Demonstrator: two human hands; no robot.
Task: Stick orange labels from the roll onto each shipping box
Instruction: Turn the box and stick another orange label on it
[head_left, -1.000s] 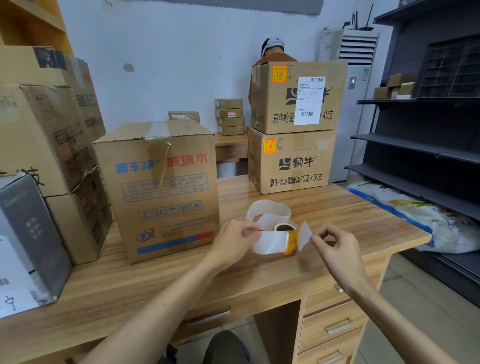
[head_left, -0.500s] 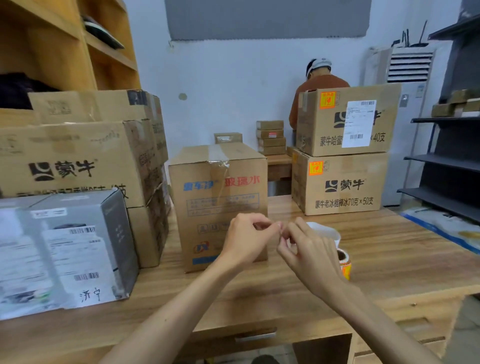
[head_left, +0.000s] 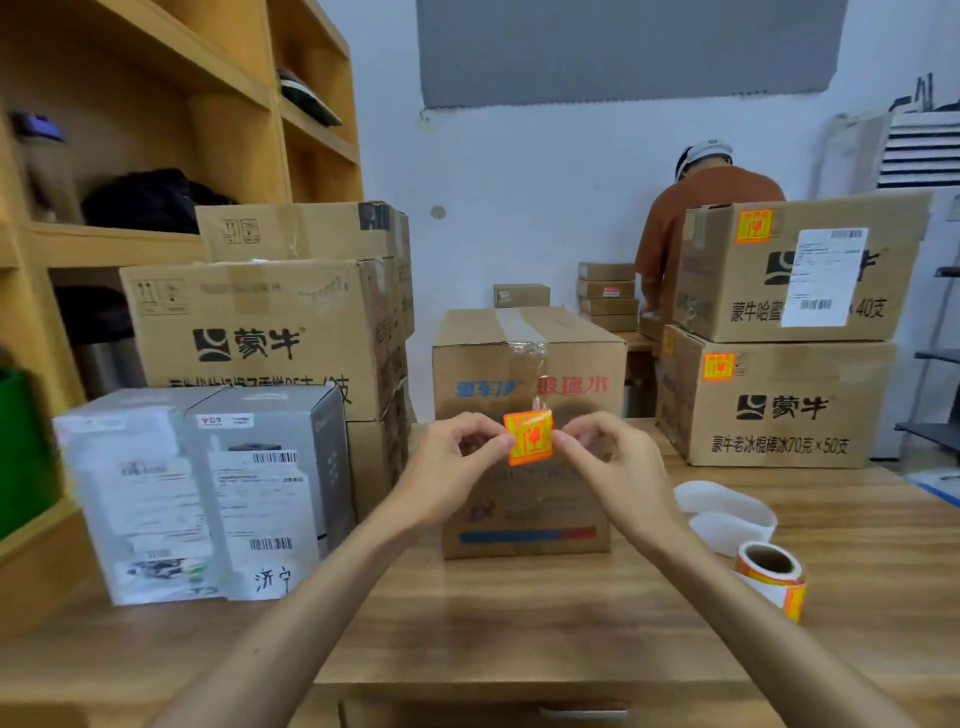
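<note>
An orange label (head_left: 529, 437) is stretched between both hands in front of the middle cardboard box (head_left: 566, 358). My left hand (head_left: 451, 467) pinches its left edge and my right hand (head_left: 605, 465) pinches its right edge. The label roll (head_left: 772, 574) lies on the wooden table (head_left: 519, 613) at the right, with a loop of white backing strip (head_left: 724, 512) behind it. Two stacked boxes (head_left: 779, 405) at the right each carry an orange label. A grey box (head_left: 208, 493) stands at the left, with brown boxes (head_left: 260, 332) stacked behind it.
A wooden shelf unit (head_left: 156, 156) rises at the far left. A person in a brown top (head_left: 696, 218) stands with their back to me behind the right boxes. Small flat parcels (head_left: 605, 296) sit on a further desk.
My hands left the roll on the table and came up together with one peeled orange label, now spread out between them. The view swung left toward the middle box.
</note>
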